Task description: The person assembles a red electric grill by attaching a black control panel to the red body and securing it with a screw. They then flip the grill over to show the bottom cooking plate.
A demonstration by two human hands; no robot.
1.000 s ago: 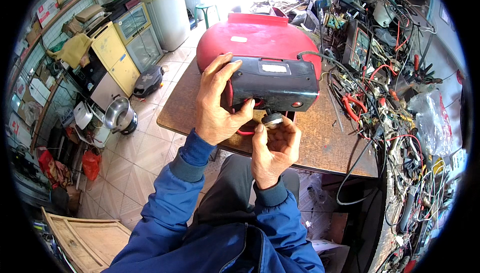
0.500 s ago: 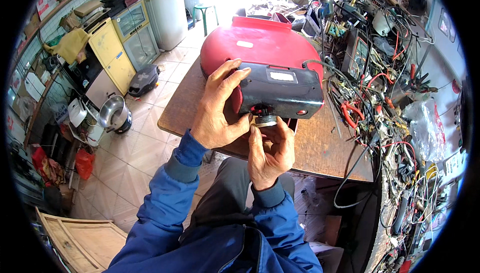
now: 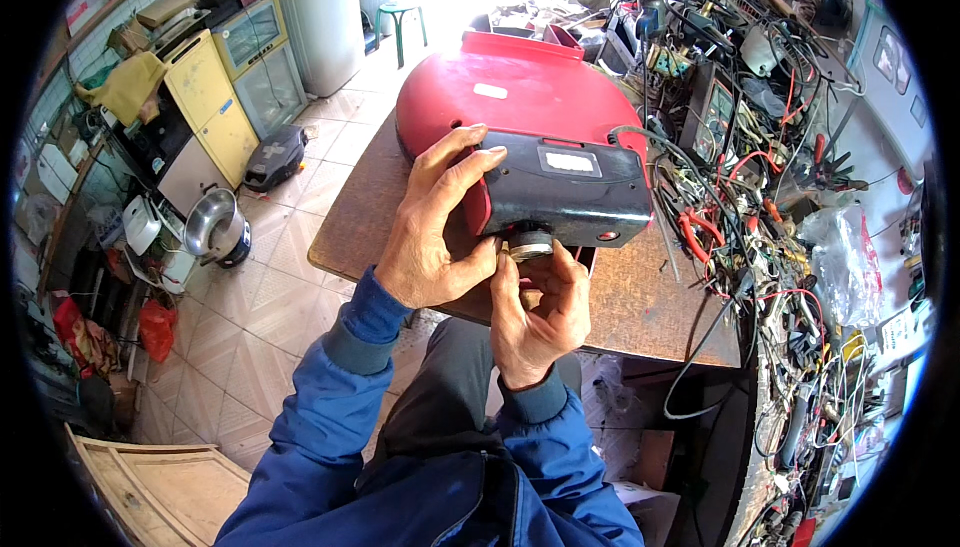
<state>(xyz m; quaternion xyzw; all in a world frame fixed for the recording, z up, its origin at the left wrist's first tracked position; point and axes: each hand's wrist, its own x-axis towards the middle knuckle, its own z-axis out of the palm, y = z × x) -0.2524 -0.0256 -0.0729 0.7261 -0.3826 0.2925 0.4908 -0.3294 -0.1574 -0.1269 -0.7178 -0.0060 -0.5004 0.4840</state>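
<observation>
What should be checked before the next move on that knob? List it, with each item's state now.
1. Left hand steadies the appliance: ok, its fingers lie over the end of the black control panel.
2. Right hand on the round knob: ok, fingertips pinch it from below.
3. Firmness of that grip: cannot tell, the fingers hide the contact.
4. Red appliance body supported: ok, it lies on the wooden table.
5. Panel clear of loose wires: not ok, a dark cable runs right past its far end.
6. Knob attached or loose: cannot tell.
</observation>
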